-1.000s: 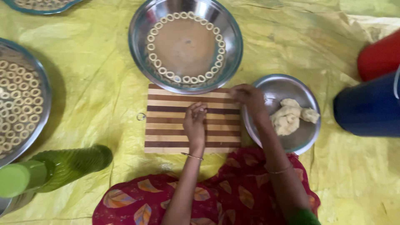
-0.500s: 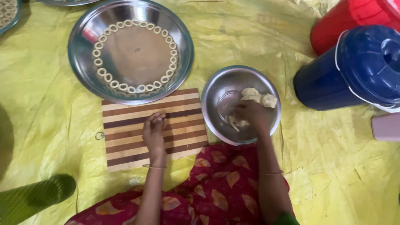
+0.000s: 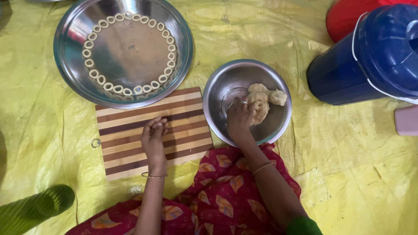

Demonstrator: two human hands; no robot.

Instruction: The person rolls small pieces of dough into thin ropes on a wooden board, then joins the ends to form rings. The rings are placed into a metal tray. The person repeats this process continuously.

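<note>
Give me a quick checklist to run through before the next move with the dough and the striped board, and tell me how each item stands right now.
1. Right hand on the dough in the small steel bowl: ok, fingers touch it.
2. Piece pinched free of the lump: cannot tell, fingers hide it.
3. Left hand resting on the striped wooden board: ok.
4. Bare room on the board beside the left hand: ok.
5. Room for more rings on the large steel plate: ok, its middle is bare.
6. Left hand empty: cannot tell, fingers curled.
</note>
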